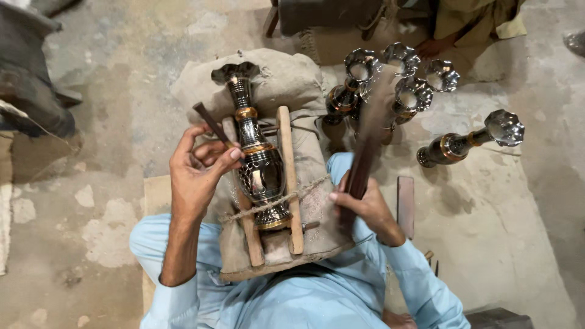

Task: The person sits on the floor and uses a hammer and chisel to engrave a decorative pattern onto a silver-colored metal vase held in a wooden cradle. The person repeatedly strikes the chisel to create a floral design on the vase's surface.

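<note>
On the person's lap, a padded sack (286, 79) carries two wooden slats (289, 176), and between the slats lies the vase (261, 164), its fluted mouth pointing away from the body and its foot toward it. A rope (274, 202) crosses the lower part of the vase and both slats and holds it down.

Left of the vase, the left hand (196, 173) has its fingers closed around a thin chisel (211, 124). The tool leans, with its top end up and away from the vase and its tip at the vase's shoulder, just under the thumb. Right of the vase, the right hand (364, 204) grips a dark wooden stick (367, 137), which is blurred and raised beyond the sack.

For good work in this step, I judge that the chisel tip must sit firm on the metal before each blow, with the left fingers resting on the vase to keep the tip from sliding. The blows should be light and even. The rope must stay tight, because a round vase can roll between the slats.

Beyond the vase, to the right, more vases (390, 79) stand on the floor (518, 213), and one vase lies on its side. Another person's hand (434, 46) shows behind them.
</note>
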